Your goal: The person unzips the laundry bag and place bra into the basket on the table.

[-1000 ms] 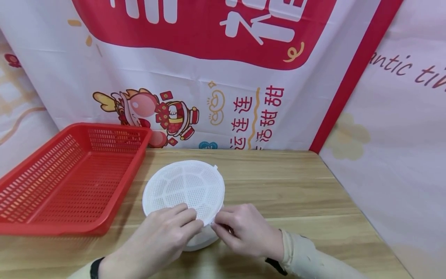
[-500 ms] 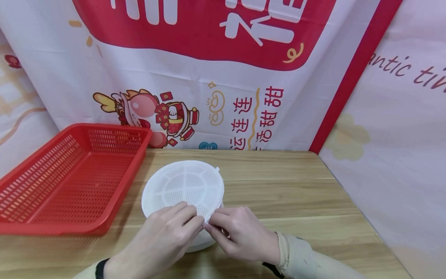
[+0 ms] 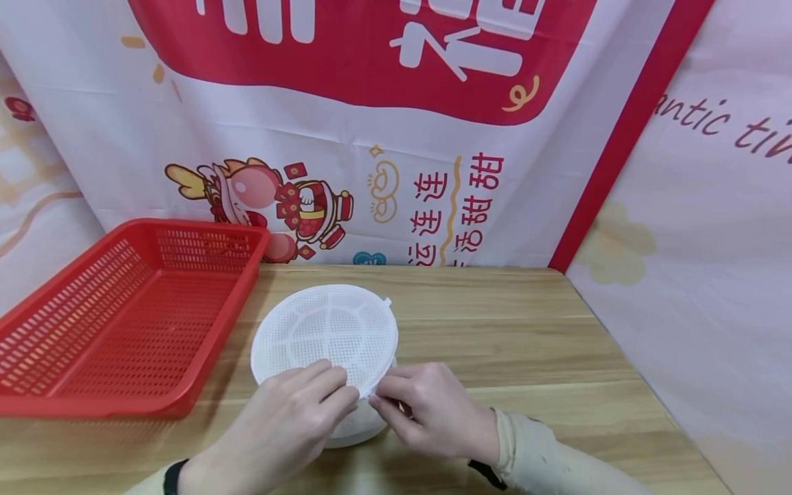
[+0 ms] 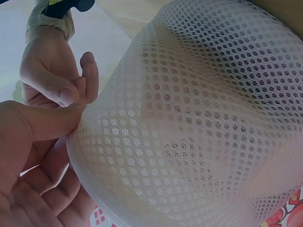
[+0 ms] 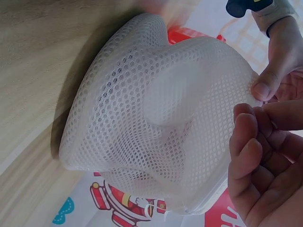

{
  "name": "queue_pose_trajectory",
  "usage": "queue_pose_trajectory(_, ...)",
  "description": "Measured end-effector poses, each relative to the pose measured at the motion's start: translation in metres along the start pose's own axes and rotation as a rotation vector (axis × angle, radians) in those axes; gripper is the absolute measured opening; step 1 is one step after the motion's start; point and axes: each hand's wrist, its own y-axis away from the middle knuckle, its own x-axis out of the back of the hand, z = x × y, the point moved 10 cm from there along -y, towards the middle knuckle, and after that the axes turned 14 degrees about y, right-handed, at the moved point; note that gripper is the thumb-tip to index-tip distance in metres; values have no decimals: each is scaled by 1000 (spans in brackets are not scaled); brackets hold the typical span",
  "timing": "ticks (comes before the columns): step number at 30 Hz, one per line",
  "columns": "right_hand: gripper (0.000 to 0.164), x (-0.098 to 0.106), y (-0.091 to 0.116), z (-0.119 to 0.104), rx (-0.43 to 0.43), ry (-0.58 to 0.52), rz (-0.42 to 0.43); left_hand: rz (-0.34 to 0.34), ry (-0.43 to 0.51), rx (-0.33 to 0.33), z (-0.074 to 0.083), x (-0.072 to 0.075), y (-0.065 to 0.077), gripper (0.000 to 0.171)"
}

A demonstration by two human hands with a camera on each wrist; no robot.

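A white mesh laundry bag (image 3: 328,323) with a round, flat top stands on the table in the head view. My left hand (image 3: 293,412) grips its near rim, thumb and fingers on either side of the edge in the left wrist view. Right beside it, my right hand (image 3: 433,409) pinches at the same rim with thumb and index finger; what small part sits between those fingertips is hidden. The honeycomb mesh side (image 4: 189,123) bulges unevenly in the left wrist view. Through the mesh a pale rounded patch (image 5: 173,92) shows in the right wrist view.
A red plastic basket (image 3: 250,282) with slotted walls stands on the left of the wooden table (image 3: 495,323). Behind the table hangs a printed red and white cloth (image 3: 346,124). A pale printed cloth (image 3: 711,275) covers the right side.
My right hand slid left along the rim toward the left hand, then eased slightly back right. The bag shifted a little left; my left hand keeps its grip.
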Motion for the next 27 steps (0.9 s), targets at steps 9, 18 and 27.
queue_pose_trajectory(9,27,0,2,4,-22,-10,-8,-30,40,42,-5,0,5,44)
queue_pose_trajectory(18,25,-1,2,6,-25,-5,-20,-13,67,3,-4,5,7,44)
queue_pose_trajectory(27,24,-3,0,5,-18,7,-13,3,64,63,-11,5,10,44)
